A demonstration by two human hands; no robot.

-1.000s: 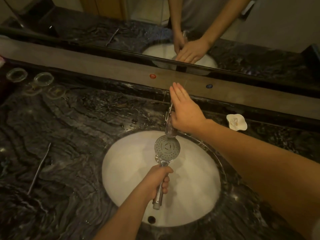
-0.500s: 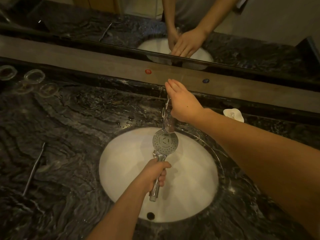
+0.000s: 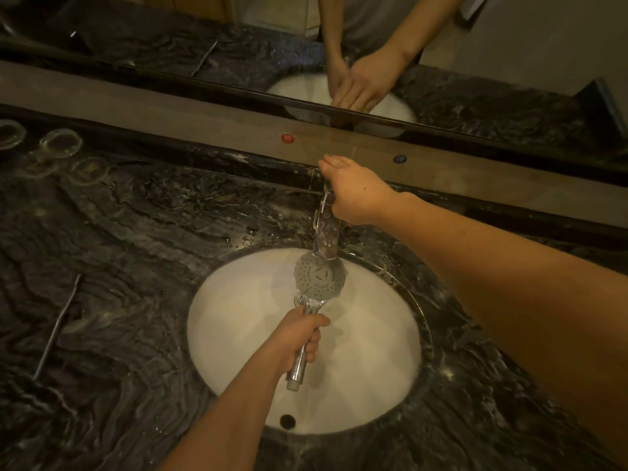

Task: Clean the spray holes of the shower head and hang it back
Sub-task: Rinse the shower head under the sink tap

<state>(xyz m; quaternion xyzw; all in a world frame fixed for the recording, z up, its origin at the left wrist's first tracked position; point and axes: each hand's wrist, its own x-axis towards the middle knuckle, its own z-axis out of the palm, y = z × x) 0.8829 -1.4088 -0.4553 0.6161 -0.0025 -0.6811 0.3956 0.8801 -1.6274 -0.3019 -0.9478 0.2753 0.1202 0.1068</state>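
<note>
My left hand [image 3: 299,338] grips the chrome handle of the shower head [image 3: 319,277] and holds it over the white sink basin [image 3: 238,334], with the round spray face turned up under the chrome faucet spout [image 3: 327,239]. Water seems to splash off the face. My right hand [image 3: 353,188] rests on the faucet lever behind the spout, fingers bent down over it. The lever itself is hidden under the hand.
A thin metal rod [image 3: 56,326] lies on the dark marble counter [image 3: 119,232] at the left. Glass dishes [image 3: 61,142] stand at the back left. A mirror [image 3: 339,45] runs along the back above a ledge with red [image 3: 287,138] and blue [image 3: 399,159] dots.
My right hand's fingers, straight a second ago, have bent down over the faucet lever. The shower head sits closer under the spout, and its face now looks wet and splashing.
</note>
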